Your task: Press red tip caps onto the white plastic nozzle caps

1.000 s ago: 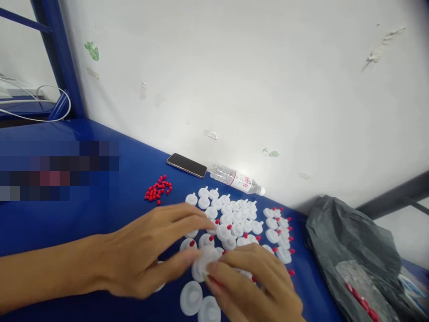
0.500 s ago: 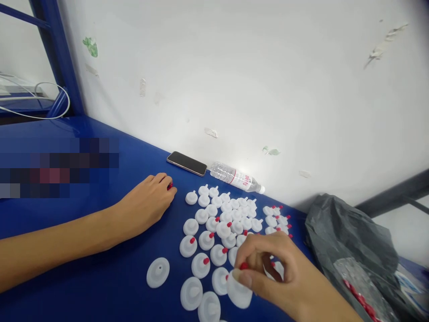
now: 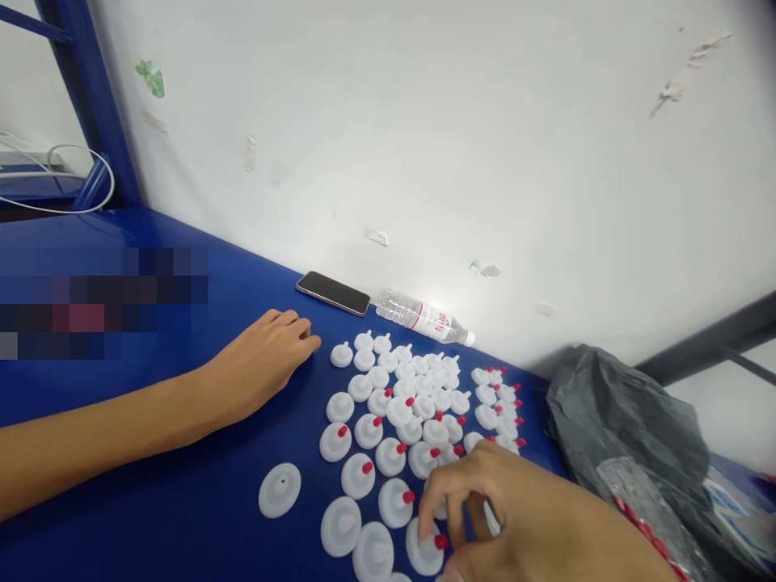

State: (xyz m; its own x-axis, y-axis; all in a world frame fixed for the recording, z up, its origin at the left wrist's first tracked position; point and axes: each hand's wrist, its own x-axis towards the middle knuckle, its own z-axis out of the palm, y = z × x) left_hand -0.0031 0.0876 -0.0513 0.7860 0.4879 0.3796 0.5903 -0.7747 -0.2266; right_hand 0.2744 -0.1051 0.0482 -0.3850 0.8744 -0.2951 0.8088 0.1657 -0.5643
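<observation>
My right hand (image 3: 485,517) is low over the blue table, thumb and index finger apart. Its index fingertip touches a white plastic disc with a red-capped nozzle (image 3: 424,547), which lies on the table. Closed, my left hand (image 3: 272,356) rests on the table left of the rows of discs. Its curled fingers hide the red cap seen there a moment earlier. Several white discs (image 3: 391,457) around my right hand wear red caps on their nozzles. Others farther back have bare nozzles (image 3: 341,354). A single disc with a small centre hole (image 3: 280,490) lies apart at left.
A phone (image 3: 333,293) and a clear plastic bottle (image 3: 418,315) lie along the wall. On the right sits a dark plastic bag (image 3: 624,420), with red caps (image 3: 646,529) in clear plastic at its front. More red-capped discs (image 3: 497,404) stand beside the bag.
My right hand has lowered the red-capped disc to the table and loosened its fingers. My left hand stays in place, and the red cap between its fingers has gone out of sight.
</observation>
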